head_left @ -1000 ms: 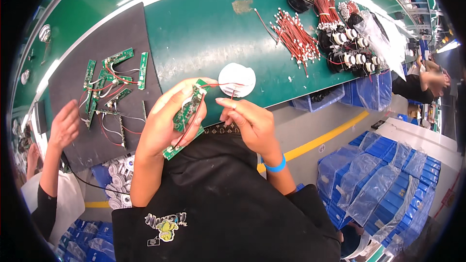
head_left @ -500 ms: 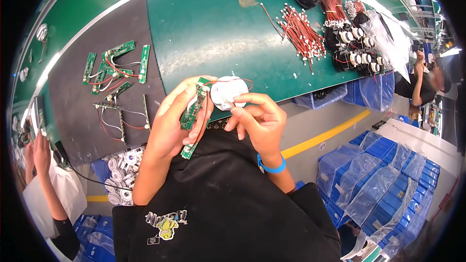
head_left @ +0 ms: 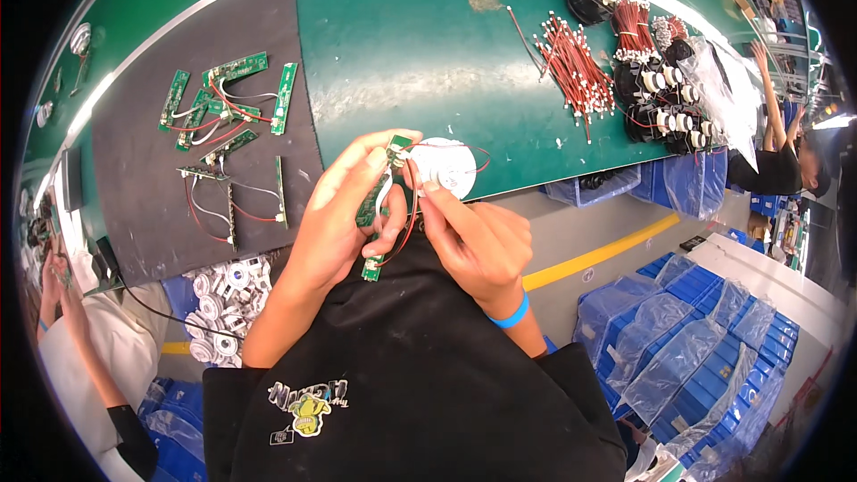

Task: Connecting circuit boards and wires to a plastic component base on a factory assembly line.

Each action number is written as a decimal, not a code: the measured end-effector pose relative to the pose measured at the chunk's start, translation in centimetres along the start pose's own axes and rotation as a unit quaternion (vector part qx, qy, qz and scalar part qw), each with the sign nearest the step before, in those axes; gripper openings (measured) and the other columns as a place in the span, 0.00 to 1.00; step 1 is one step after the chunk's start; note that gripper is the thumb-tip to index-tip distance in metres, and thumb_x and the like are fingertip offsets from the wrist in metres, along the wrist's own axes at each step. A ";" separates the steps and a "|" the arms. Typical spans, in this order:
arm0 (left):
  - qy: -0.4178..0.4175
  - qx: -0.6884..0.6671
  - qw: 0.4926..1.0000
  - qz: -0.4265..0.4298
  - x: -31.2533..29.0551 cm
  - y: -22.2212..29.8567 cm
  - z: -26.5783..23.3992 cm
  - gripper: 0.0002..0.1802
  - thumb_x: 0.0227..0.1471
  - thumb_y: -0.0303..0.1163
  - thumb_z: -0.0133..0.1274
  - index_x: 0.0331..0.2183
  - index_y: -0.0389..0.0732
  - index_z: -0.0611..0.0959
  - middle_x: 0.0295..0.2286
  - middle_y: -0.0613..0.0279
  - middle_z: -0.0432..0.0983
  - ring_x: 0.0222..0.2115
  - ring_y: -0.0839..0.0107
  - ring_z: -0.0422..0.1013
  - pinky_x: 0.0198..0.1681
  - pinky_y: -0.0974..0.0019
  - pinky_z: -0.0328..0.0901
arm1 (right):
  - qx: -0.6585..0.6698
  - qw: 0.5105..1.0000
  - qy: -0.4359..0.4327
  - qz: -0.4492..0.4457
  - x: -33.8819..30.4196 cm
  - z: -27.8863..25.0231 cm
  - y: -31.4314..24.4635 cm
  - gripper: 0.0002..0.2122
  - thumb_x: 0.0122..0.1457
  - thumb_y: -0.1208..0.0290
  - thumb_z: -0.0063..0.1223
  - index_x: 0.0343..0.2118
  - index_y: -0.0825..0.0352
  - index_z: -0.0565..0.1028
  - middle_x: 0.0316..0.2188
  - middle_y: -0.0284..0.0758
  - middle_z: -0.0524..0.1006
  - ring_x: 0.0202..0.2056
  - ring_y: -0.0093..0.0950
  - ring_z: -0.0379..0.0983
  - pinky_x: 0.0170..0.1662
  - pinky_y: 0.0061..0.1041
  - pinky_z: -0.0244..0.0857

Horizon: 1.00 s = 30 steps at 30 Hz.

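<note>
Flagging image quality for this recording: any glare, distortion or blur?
Head view: pale glare on the flat green tabletop; head view: straight edges bow, corners go black; head view: the slim green circuit board in the left hand looks fairly sharp, tiniest parts unreadable.

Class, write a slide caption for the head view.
Left hand holds a wired green circuit-board assembly; right hand close beside it, near a round white part.

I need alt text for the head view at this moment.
A person's left hand holds at least one wired green circuit board, the right hand close beside it. A white round part lies just beyond on a green bench, between more boards on a dark mat at left and red wires at right.
</note>
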<state>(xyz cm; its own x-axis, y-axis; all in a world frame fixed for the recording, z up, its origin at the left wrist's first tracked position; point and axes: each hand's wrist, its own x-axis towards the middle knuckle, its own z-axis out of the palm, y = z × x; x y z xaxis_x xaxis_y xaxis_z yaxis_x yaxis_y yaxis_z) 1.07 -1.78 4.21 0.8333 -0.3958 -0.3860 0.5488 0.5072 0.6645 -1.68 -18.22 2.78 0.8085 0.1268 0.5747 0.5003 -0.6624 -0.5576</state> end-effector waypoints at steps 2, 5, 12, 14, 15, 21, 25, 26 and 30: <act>0.017 -0.001 1.000 0.002 0.1 0.0 0.4 0.20 0.64 0.37 0.35 0.52 0.35 0.67 0.31 0.60 0.69 0.15 0.81 0.61 0.13 0.80 0.52 | -0.024 1.000 -0.010 -0.004 -0.1 -0.1 -0.1 0.13 0.40 0.85 0.65 0.32 0.68 0.80 0.12 0.32 0.70 0.12 0.25 0.67 0.17 0.22 0.59; 0.014 0.005 1.000 -0.001 -0.1 -0.2 0.3 0.20 0.64 0.37 0.36 0.53 0.36 0.67 0.29 0.62 0.70 0.14 0.82 0.60 0.13 0.80 0.53 | -0.015 1.000 -0.007 -0.008 -0.5 0.4 0.1 0.11 0.41 0.85 0.65 0.31 0.69 0.79 0.15 0.33 0.73 0.15 0.26 0.69 0.18 0.22 0.60; -0.029 -0.002 0.999 0.018 -0.3 -1.5 -0.3 0.22 0.63 0.36 0.39 0.55 0.38 0.66 0.33 0.63 0.75 0.14 0.84 0.60 0.15 0.80 0.56 | 0.051 0.998 0.023 0.027 -0.7 1.4 -0.6 0.07 0.46 0.85 0.61 0.31 0.73 0.78 0.24 0.38 0.77 0.23 0.30 0.75 0.24 0.23 0.68; -0.027 0.006 0.999 0.022 -0.5 -1.8 -0.2 0.22 0.63 0.36 0.40 0.56 0.38 0.66 0.36 0.62 0.75 0.15 0.85 0.60 0.16 0.79 0.57 | 0.034 0.997 0.051 0.042 -0.6 1.8 -0.5 0.07 0.47 0.86 0.60 0.31 0.73 0.78 0.24 0.40 0.77 0.25 0.32 0.77 0.26 0.23 0.70; -0.025 0.015 0.999 0.028 -0.5 -1.9 -0.1 0.22 0.63 0.36 0.41 0.56 0.37 0.66 0.39 0.61 0.75 0.16 0.85 0.61 0.17 0.79 0.58 | 0.023 0.998 0.054 0.037 -0.7 2.0 -0.3 0.09 0.46 0.87 0.59 0.33 0.74 0.77 0.26 0.40 0.77 0.25 0.33 0.77 0.26 0.25 0.70; -0.005 0.005 0.999 0.053 -0.6 -2.9 0.3 0.24 0.63 0.38 0.40 0.56 0.37 0.64 0.48 0.51 0.70 0.17 0.84 0.61 0.17 0.79 0.59 | 0.036 0.995 0.055 0.071 -1.0 2.7 -0.8 0.13 0.46 0.88 0.57 0.37 0.76 0.76 0.28 0.42 0.77 0.27 0.34 0.77 0.27 0.27 0.71; 0.000 -0.016 0.999 0.047 -0.5 -3.2 0.2 0.22 0.63 0.37 0.39 0.56 0.39 0.65 0.47 0.56 0.72 0.18 0.83 0.63 0.18 0.78 0.60 | 0.053 0.992 0.061 0.096 -1.0 2.7 -1.0 0.12 0.47 0.87 0.57 0.37 0.75 0.76 0.28 0.42 0.77 0.26 0.33 0.77 0.26 0.26 0.70; -0.001 -0.014 0.999 0.045 -0.6 -3.3 0.2 0.22 0.63 0.37 0.39 0.56 0.39 0.65 0.47 0.56 0.72 0.18 0.83 0.63 0.18 0.78 0.60 | 0.053 0.992 0.063 0.098 -0.9 2.6 -1.1 0.12 0.47 0.87 0.57 0.37 0.75 0.76 0.28 0.42 0.77 0.26 0.33 0.77 0.26 0.26 0.70; 0.014 -0.019 0.998 0.065 -0.9 -3.6 0.5 0.22 0.64 0.36 0.39 0.56 0.39 0.65 0.47 0.55 0.71 0.18 0.83 0.64 0.17 0.78 0.60 | 0.100 0.981 0.062 0.157 -0.7 2.5 -1.8 0.09 0.50 0.85 0.58 0.36 0.73 0.76 0.27 0.40 0.77 0.24 0.29 0.76 0.24 0.23 0.68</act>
<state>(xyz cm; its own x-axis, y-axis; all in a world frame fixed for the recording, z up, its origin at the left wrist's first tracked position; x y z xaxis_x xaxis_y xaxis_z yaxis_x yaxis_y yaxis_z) -1.71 -3.62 2.48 0.8985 -0.3045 -0.3162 0.4382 0.5808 0.6860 -2.41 -15.26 1.86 0.8947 -0.1589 0.4175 0.2937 -0.4950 -0.8178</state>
